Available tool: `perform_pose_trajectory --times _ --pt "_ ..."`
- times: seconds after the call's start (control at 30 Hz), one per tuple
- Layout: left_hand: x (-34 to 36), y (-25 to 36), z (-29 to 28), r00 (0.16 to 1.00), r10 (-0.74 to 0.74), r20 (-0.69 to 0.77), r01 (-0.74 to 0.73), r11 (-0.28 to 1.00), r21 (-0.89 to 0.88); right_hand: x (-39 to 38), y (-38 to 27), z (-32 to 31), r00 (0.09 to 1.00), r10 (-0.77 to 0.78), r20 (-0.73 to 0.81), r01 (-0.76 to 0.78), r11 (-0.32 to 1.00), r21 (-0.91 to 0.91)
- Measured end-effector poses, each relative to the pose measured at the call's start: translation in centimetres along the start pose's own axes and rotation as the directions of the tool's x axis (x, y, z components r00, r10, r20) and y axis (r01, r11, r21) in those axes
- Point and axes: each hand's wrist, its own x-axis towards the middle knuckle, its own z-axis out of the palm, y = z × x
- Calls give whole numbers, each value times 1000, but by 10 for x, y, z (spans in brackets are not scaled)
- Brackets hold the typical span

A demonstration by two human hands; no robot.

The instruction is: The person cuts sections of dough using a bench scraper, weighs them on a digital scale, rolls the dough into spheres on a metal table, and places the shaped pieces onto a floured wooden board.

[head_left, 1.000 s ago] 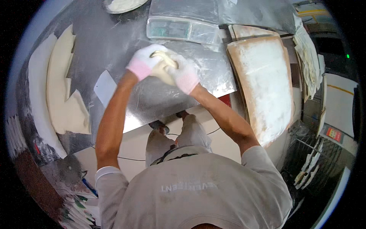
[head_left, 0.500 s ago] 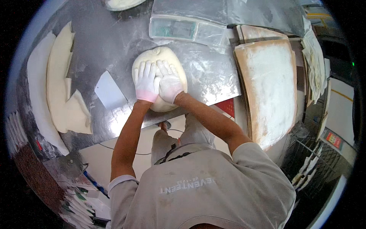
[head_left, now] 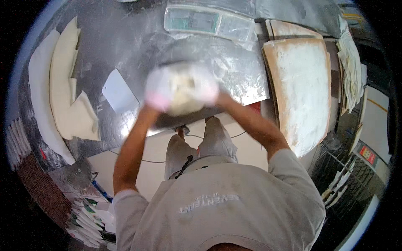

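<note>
A pale lump of dough (head_left: 184,102) lies near the front of the floured steel table (head_left: 102,46), blurred by motion. My left hand (head_left: 161,85), in a white glove with pink cuff, is at its left side; my right hand (head_left: 203,85), gloved likewise, is at its right side. Both touch the dough, but their fingers are too smeared to tell whether they are open or closed. A flat white scraper (head_left: 118,92) rests left of my left hand.
Long pale dough pieces (head_left: 63,104) lie along the table's left end. A clear plastic case (head_left: 207,21) sits behind my hands. Floured boards (head_left: 297,96) are stacked to the right, with folded cloths (head_left: 349,71) beyond and a wire rack (head_left: 335,171) below.
A second ago my hands gripped the dough farther back; then they pressed flat on it, spread out and rounded. Now they have moved apart to its sides, blurred, and it looks more bunched.
</note>
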Motion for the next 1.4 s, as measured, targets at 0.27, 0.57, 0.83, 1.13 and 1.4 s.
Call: perform_pose_trajectory --times 0.27,0.57,0.83,1.13,1.4 --pt "-99 6 101 985 132 -108 -114 981 158 -106 9 51 966 -186 182 246 881 -405" --pt "9 4 -98 887 -294 -355 121 892 -435 62 -67 -68 972 -206 -112 176 958 -228" --pt "-130 15 12 865 -306 -398 333 943 -1 -87 -29 -1 899 14 438 138 939 -314" --pt "-84 -80 -36 253 -906 -340 933 321 -163 47 -80 139 985 -52 162 74 988 -133" --pt "-95 -149 -53 524 -851 -29 626 408 -665 67 -101 112 978 -152 143 183 955 -235"
